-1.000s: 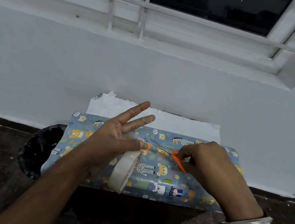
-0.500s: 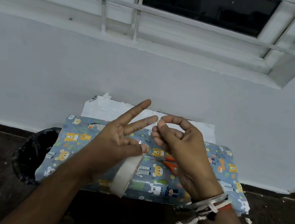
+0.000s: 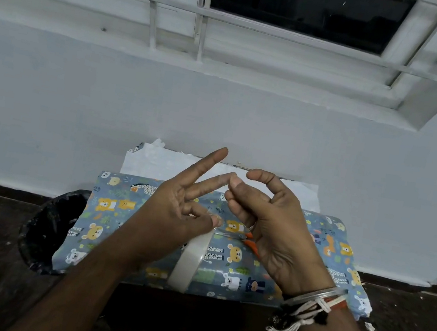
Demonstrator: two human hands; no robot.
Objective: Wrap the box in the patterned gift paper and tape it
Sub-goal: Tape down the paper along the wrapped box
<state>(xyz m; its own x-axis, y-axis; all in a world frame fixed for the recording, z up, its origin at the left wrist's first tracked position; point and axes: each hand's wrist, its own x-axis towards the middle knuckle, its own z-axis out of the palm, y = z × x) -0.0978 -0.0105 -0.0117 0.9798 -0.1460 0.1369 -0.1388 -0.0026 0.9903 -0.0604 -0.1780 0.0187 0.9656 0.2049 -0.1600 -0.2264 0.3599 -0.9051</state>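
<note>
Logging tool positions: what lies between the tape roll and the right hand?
Scissors with orange handles lie on the wrapped box, between the tape roll and the right hand, which partly hides them. The head view shows this.

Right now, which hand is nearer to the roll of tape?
Left. The left hand holds the tape roll, which hangs under its thumb. The right hand is up and to the roll's right, not touching it.

- Scissors [image 3: 251,246] lie on the box [image 3: 314,239], midway along its top.
- Paper [image 3: 294,191] stands behind the box's far edge, against the wall.
- Bin [image 3: 48,226] sits left of the box.
</note>
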